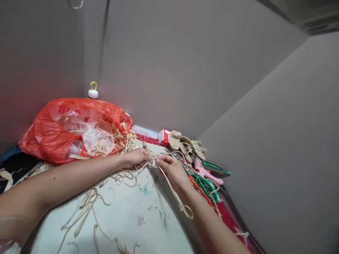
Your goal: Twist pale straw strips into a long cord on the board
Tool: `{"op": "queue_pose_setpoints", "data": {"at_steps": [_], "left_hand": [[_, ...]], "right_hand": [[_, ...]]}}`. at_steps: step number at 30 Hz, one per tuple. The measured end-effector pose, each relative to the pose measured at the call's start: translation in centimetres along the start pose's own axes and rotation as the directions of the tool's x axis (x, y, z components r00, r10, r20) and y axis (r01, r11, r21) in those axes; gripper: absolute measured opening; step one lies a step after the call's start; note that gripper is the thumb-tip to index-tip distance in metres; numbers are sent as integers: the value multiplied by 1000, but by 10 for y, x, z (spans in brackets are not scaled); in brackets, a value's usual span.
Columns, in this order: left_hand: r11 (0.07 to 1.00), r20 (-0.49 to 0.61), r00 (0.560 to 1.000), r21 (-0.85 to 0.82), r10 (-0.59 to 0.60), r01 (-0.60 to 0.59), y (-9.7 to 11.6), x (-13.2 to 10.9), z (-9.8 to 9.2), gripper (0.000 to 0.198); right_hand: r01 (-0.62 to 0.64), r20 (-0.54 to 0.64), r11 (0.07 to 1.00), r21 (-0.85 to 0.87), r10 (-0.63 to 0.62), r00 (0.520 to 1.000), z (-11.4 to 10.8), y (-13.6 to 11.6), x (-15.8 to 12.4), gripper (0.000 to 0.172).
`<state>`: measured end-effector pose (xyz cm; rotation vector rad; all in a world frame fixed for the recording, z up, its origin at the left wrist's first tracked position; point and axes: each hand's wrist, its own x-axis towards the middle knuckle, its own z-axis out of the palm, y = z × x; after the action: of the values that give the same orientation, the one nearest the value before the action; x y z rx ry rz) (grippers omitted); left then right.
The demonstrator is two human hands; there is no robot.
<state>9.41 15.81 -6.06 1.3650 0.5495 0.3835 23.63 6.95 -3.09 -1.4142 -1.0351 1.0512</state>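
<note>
Near the far end of the white tabletop, my left hand (pixel 139 157) pinches pale straw strands between thumb and fingertips. Close beside it, my right hand (pixel 171 169) is closed on a long straw strip (pixel 172 190), whose loose end hangs down in a curl over my right forearm. The fingertips of both hands almost meet. A thin twisted straw cord (pixel 148 148) runs from between them toward the back of the table. Loose straw strips (pixel 86 208) lie on the table below my left forearm.
A red plastic bag (pixel 45 130) full of straw stands at the back left, with a white-capped bottle (pixel 93 94) behind it. Woven straw pieces (pixel 185 144), a small red-and-white box (pixel 164 137), a pink glue gun (pixel 203 171) and green-handled scissors (pixel 208 185) crowd the right edge. Grey walls enclose the table.
</note>
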Motion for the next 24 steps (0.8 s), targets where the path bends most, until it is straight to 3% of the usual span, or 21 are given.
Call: {"op": "queue_pose_setpoints", "data": {"at_steps": [13,19,24], "left_hand": [[990,-137,985,105,107,-92,-4,4,10,28],[990,-186,978,118,96,-75,-4,3,11,24],[975,-210,971,210,117,-72,1,0,14,25]], "right_hand": [[-33,-143,991,130,52,988,10,26,-5,24],[72,-184,987,146,-45,982,13,34,1,23],[60,-186,990,127,-36,982,13,40,5,22]]}}
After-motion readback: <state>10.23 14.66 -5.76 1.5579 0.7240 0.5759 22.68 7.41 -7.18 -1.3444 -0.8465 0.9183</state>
